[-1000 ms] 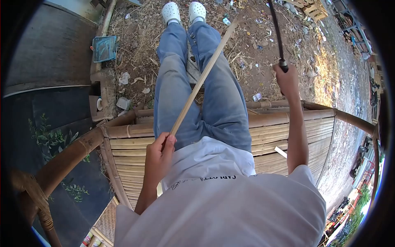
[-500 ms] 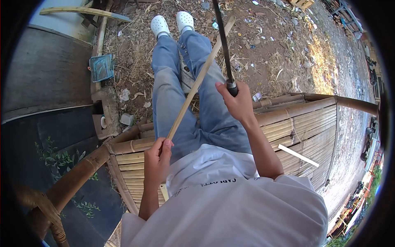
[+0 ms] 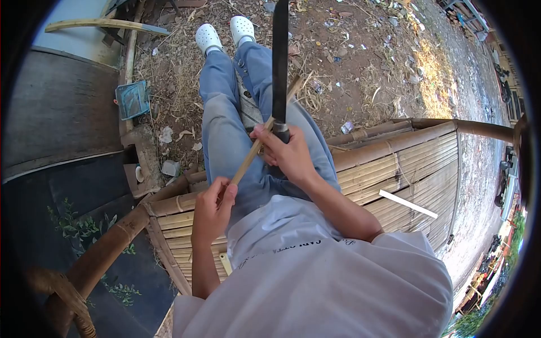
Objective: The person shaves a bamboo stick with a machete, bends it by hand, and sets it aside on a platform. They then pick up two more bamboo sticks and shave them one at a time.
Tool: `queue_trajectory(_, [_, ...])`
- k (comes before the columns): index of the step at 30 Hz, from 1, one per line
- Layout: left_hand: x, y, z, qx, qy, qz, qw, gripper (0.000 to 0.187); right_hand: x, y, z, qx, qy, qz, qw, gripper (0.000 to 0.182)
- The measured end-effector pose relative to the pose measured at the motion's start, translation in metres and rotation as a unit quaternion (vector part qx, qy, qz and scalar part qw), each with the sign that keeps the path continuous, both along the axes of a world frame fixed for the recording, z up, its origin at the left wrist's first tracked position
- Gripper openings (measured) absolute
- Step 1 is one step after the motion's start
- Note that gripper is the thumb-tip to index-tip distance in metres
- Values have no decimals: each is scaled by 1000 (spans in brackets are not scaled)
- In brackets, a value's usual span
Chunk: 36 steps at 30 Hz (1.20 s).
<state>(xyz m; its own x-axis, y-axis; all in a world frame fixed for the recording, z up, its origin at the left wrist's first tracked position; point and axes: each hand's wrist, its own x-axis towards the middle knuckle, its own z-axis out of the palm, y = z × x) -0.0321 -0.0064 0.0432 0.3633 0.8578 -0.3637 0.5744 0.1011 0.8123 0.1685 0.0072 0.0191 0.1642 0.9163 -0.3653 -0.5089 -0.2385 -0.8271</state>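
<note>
A long bamboo strip [image 3: 248,162] slants up and away over my lap. My left hand [image 3: 214,207] is closed round its near end, thumb along the top. In my right hand [image 3: 293,156] is the dark handle of a machete [image 3: 280,65], its long black blade pointing away from me, nearly upright in the view. The blade crosses in front of the strip's far part and hides some of it. My right thumb and fingertips lie right at the strip's middle. Under both hands are my legs in blue jeans [image 3: 225,135].
I sit on a bamboo slat bench [image 3: 417,169] with a pole edge. A flat white strip [image 3: 408,204] lies on it to my right. A blue plastic basket [image 3: 133,101] stands at left. White clogs [image 3: 208,37] rest on littered ground. A curved bamboo piece [image 3: 107,23] leans at upper left.
My right hand has come left and toward me with the machete, from beside the strip to right at it. The blade now stands more upright. The strip's far end has dropped nearer to me.
</note>
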Motion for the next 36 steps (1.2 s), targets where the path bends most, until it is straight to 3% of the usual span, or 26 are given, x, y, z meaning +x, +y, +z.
queue_trajectory(3, [22,10,-7,-26,-84,35,995,31,-14,-10,3,-17,-100,97,990,27])
queue_trajectory(5, [27,12,-9,-18,-93,21,995,32,-14,-13,0,115,-268,82,953,26])
queue_trajectory(6, [25,11,-7,-19,-93,22,995,32,-2,-15,15,46,-317,158,934,26])
queue_trajectory(7, [23,11,-4,-4,-82,-2,997,32,6,-17,22,45,-316,158,934,26])
queue_trajectory(9, [21,9,2,7,-69,-28,997,32,18,-20,29,48,-444,222,867,24])
queue_trajectory(13, [25,2,12,9,-37,-49,998,27,31,-26,28,130,-457,231,849,19])
queue_trajectory(20, [36,-11,8,-46,-106,-29,993,27,57,-30,50,86,-434,317,839,21])
queue_trajectory(22, [33,-7,8,-25,-77,-9,997,28,66,-31,53,29,-443,338,830,23])
queue_trajectory(26, [31,-1,18,-20,-19,15,999,31,66,-38,48,-37,-487,236,840,28])
queue_trajectory(32, [39,-3,23,-39,-52,32,997,34,43,-51,29,98,-585,257,763,18])
queue_trajectory(36, [41,-9,29,-20,-82,56,995,36,36,-49,19,86,-604,271,745,16])
